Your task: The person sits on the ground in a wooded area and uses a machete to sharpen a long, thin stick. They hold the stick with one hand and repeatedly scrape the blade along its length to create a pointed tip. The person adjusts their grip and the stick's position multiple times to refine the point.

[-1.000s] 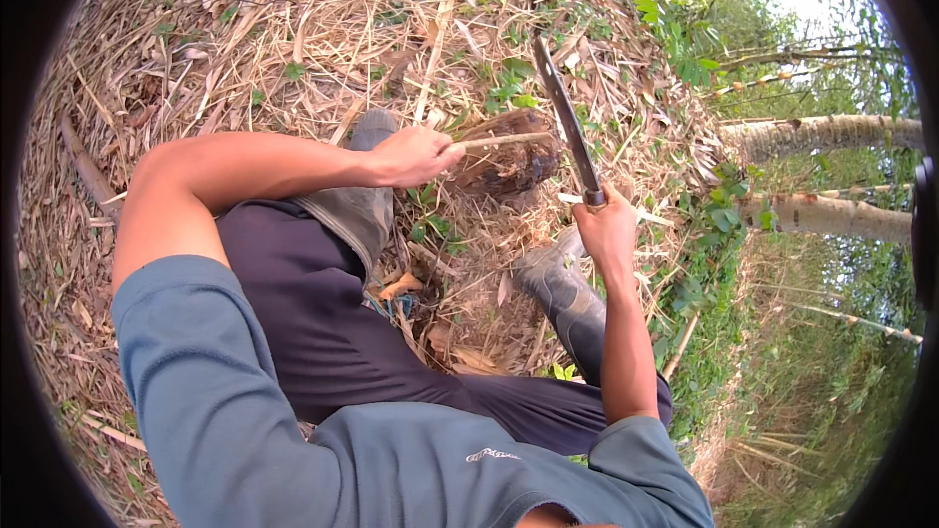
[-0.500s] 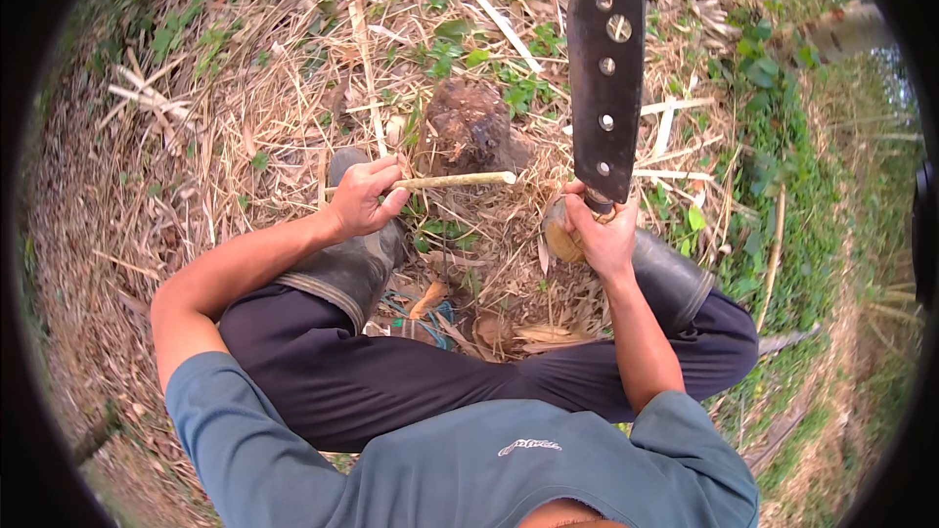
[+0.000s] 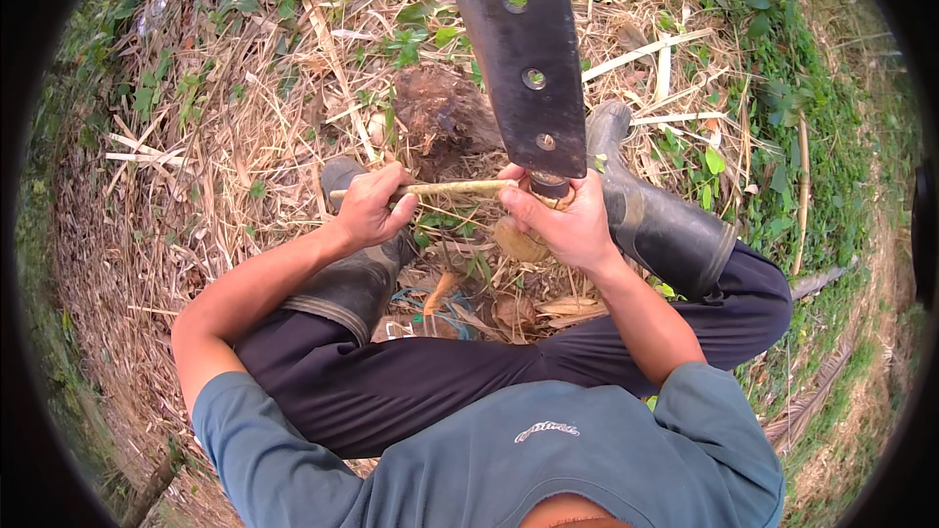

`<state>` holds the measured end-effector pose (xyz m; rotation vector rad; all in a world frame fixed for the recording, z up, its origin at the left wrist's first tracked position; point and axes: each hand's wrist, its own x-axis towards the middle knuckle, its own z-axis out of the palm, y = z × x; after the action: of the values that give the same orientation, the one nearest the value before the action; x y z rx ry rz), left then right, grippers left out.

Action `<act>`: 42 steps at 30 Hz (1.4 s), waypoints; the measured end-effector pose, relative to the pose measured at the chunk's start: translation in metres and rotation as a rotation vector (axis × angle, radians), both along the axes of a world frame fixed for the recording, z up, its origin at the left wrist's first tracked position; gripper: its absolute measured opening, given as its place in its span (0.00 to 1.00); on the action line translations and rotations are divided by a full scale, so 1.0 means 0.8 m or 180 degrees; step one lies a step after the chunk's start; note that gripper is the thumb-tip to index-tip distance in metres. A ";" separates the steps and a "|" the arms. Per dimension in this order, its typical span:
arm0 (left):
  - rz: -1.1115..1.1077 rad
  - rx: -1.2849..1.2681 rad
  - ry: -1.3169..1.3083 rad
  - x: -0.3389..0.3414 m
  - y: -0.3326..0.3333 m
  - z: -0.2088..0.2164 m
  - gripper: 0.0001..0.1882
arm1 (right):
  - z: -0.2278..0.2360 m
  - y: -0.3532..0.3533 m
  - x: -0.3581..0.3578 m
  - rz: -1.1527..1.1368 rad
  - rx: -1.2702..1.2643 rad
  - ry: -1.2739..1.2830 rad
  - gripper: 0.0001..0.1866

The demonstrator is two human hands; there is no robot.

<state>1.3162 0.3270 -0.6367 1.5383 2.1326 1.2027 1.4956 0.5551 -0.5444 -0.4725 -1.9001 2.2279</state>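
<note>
My left hand is closed around a thin pale-green stick, held level and pointing right. In my right hand is a broad dark machete with a row of round holes, its blade pointing away from me. The blade's far end is cut off by the picture's rim. Below the right fingers shows a rounded yellowish wooden piece, which looks like the handle's butt. The stick's right end meets the thumb and fingertips of my right hand, beside the blade's base.
A brown chunk of wood or stump lies just beyond the stick. My black rubber boots stand on either side. Dry leaves and split strips cover the ground. Blue cord lies between my legs, and green plants grow at right.
My right hand with the machete has moved left to the stick's end, and the blade now looms larger. The stick stays in my left hand. My right boot has come into fuller view.
</note>
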 end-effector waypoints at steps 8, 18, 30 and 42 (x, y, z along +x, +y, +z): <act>0.0728 -0.1299 -0.0086 -0.022 0.017 0.028 0.19 | -0.025 0.027 -0.040 -0.0410 0.2901 -0.0763 0.10; 0.1116 -0.1742 -0.1042 -0.036 0.024 0.057 0.26 | -0.005 0.021 -0.079 -0.0001 0.3745 -0.1168 0.11; 0.0936 -0.1524 -0.1557 -0.046 0.026 0.039 0.29 | -0.021 0.014 -0.084 0.0156 0.4542 -0.1227 0.11; 0.0801 -0.1524 -0.2318 -0.072 0.024 0.048 0.28 | -0.026 0.024 -0.091 0.0216 0.4733 -0.1404 0.13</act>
<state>1.2584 0.3461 -0.5983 0.5250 1.9199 0.9991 1.4229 0.5739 -0.5648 -0.5703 -3.0413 0.2383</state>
